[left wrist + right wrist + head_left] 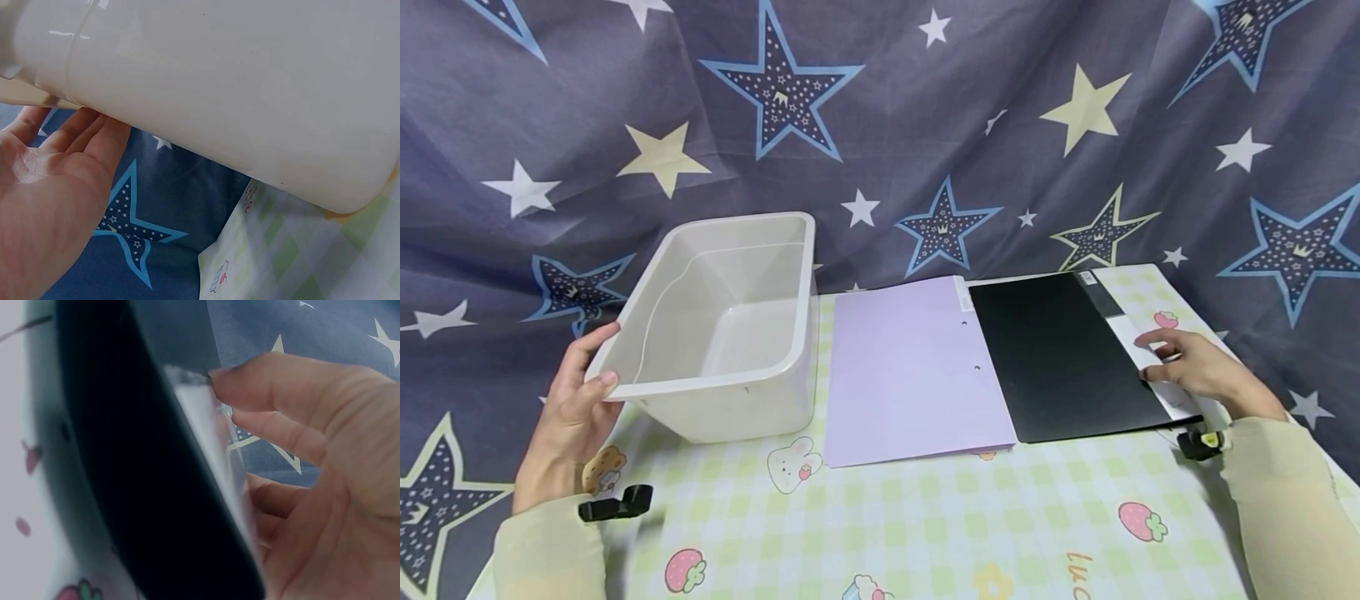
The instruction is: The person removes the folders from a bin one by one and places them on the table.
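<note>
My left hand [576,400] grips the left rim of a whitish plastic bin [775,375], thumb over the rim. In the left wrist view its fingers reach up under the rim, beside the bin's smooth outer wall [250,94]. My right hand [1198,371] is at the right edge of a black folder [1060,358], its fingers bent over the white strip there. The right wrist view shows thumb and fingers at a clear plastic edge [240,465] of that folder. A pale purple folder [910,375] with two small holes lies between bin and black folder, close beside the latter.
A table under a green-checked cloth [925,517] with cartoon prints bears everything. Behind it hangs a dark blue star-patterned curtain [880,125], close to the table's back edge. A small black wrist device [617,504] is worn on my left arm, another [1198,443] on my right.
</note>
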Action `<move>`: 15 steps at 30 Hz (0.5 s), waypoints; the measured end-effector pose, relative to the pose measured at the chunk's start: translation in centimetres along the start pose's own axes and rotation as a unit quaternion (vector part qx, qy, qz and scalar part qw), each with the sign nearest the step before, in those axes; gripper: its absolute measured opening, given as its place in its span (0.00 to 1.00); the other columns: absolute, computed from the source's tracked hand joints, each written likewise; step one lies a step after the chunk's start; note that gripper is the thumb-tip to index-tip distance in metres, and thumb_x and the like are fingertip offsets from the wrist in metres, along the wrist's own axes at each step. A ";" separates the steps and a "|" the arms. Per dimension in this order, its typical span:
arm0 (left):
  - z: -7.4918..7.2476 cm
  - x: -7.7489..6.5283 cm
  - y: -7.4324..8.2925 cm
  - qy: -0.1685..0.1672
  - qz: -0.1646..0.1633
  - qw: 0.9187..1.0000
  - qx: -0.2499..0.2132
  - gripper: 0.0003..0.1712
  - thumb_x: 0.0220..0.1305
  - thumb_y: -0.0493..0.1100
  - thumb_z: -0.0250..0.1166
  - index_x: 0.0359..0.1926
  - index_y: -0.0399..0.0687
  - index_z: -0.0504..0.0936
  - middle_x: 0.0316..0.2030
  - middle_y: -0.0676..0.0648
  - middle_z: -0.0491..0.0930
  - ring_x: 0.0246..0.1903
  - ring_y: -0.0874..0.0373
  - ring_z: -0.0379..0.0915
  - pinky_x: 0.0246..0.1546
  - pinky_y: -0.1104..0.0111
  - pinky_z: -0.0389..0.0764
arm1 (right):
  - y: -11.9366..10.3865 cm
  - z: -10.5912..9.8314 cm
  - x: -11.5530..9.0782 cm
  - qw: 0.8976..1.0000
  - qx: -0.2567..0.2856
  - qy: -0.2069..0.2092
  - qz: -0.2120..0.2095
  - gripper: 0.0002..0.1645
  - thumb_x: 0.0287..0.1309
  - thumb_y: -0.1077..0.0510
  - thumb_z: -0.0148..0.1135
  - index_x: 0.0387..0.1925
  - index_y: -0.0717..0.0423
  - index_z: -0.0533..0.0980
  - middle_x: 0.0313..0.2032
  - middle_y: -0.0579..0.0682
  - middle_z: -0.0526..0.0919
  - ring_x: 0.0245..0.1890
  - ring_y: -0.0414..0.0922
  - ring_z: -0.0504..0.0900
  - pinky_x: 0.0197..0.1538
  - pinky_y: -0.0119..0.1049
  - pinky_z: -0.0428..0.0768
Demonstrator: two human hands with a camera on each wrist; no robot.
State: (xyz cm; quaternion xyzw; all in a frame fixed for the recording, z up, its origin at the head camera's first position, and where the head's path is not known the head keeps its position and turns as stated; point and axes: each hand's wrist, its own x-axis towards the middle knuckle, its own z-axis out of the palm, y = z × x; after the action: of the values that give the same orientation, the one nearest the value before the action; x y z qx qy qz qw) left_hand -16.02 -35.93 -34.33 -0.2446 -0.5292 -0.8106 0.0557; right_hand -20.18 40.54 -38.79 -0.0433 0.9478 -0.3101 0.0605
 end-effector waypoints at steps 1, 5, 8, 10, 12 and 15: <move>0.0 0.0 0.0 0.000 0.001 1.000 -0.002 0.33 0.63 0.22 0.44 0.69 0.37 0.57 0.59 0.41 0.67 0.50 0.54 0.71 0.47 0.69 0.77 | -0.1 0.0 0.0 1.000 0.000 0.000 0.000 0.33 0.47 0.61 0.70 0.56 0.66 0.70 0.42 0.68 0.77 0.43 0.57 0.74 0.38 0.36 0.70; 0.3 0.1 0.0 0.005 0.007 1.000 0.005 0.33 0.62 0.22 0.44 0.69 0.36 0.57 0.58 0.41 0.68 0.49 0.55 0.72 0.46 0.69 0.77 | -0.2 0.0 0.0 1.000 -0.003 -0.003 0.002 0.33 0.48 0.61 0.69 0.56 0.66 0.70 0.43 0.68 0.77 0.43 0.57 0.74 0.38 0.38 0.70; 0.3 0.2 0.1 0.020 0.006 1.000 0.022 0.33 0.62 0.23 0.45 0.69 0.36 0.56 0.56 0.43 0.70 0.48 0.55 0.72 0.45 0.70 0.77 | -0.4 0.0 -0.1 1.000 -0.004 -0.010 0.006 0.32 0.48 0.61 0.69 0.56 0.67 0.70 0.43 0.69 0.76 0.43 0.58 0.74 0.38 0.38 0.71; 0.3 0.2 0.1 0.030 0.001 0.999 0.033 0.33 0.62 0.24 0.45 0.69 0.36 0.56 0.55 0.43 0.70 0.48 0.56 0.72 0.45 0.71 0.77 | -0.4 0.0 -0.2 1.000 -0.003 -0.013 0.009 0.33 0.49 0.62 0.68 0.56 0.67 0.69 0.44 0.69 0.75 0.43 0.59 0.74 0.38 0.39 0.71; 0.3 0.2 0.1 0.034 -0.003 0.999 0.036 0.33 0.63 0.24 0.45 0.70 0.37 0.55 0.55 0.44 0.70 0.48 0.56 0.72 0.44 0.71 0.77 | -0.5 0.0 -0.3 1.000 -0.004 -0.013 0.011 0.32 0.49 0.62 0.68 0.57 0.67 0.69 0.44 0.69 0.75 0.43 0.58 0.74 0.37 0.37 0.71; 0.1 0.1 0.1 0.023 -0.002 0.999 0.025 0.33 0.62 0.23 0.44 0.69 0.37 0.56 0.56 0.43 0.70 0.48 0.56 0.72 0.45 0.71 0.77 | -0.7 -0.1 -0.3 1.000 -0.002 -0.016 0.010 0.32 0.49 0.62 0.68 0.57 0.67 0.69 0.44 0.69 0.75 0.42 0.58 0.74 0.37 0.37 0.71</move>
State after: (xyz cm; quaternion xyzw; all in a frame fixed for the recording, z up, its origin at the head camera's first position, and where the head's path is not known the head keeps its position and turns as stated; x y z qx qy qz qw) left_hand -16.00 -35.86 -34.14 -0.2231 -0.5486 -0.8025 0.0723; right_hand -19.85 40.03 -38.28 -0.0390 0.9476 -0.3072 0.0785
